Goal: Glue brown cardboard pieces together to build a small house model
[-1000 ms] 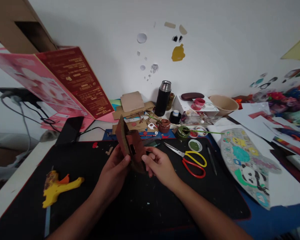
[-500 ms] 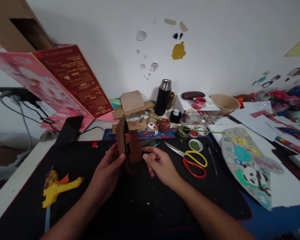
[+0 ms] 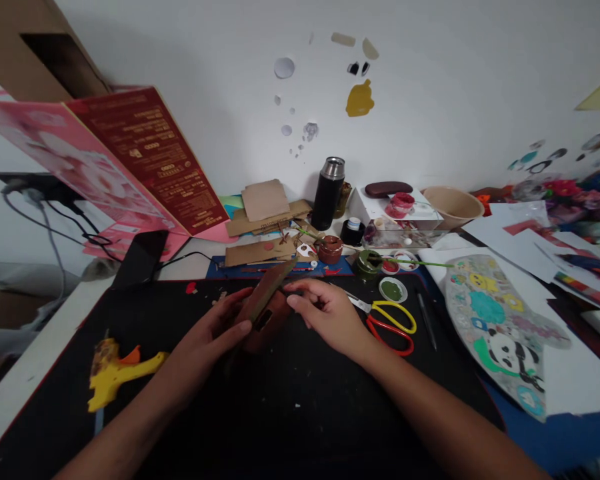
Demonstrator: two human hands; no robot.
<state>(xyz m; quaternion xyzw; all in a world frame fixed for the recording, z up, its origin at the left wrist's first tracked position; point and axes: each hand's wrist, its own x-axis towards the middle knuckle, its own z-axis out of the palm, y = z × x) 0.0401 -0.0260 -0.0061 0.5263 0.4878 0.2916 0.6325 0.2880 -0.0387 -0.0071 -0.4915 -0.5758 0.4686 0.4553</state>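
Note:
A small brown cardboard model (image 3: 266, 303) with a flat panel and a dark window cut-out lies tilted low over the black mat (image 3: 290, 400). My left hand (image 3: 219, 327) grips it from the left, fingers curled round its lower edge. My right hand (image 3: 325, 313) rests against its right side, fingers bent and touching the upper edge. Both forearms reach in from the bottom of the view.
A yellow glue gun (image 3: 115, 370) lies at the left on the mat. Scissors with yellow and red handles (image 3: 387, 320) and a pen (image 3: 427, 320) lie right of my hands. Paint pots, a black flask (image 3: 330, 193), cardboard scraps and a painted panda sheet (image 3: 500, 327) crowd the back and right.
The cardboard model was upright between my hands; it has been tipped down and to the right, lower over the mat. Both hands moved down with it.

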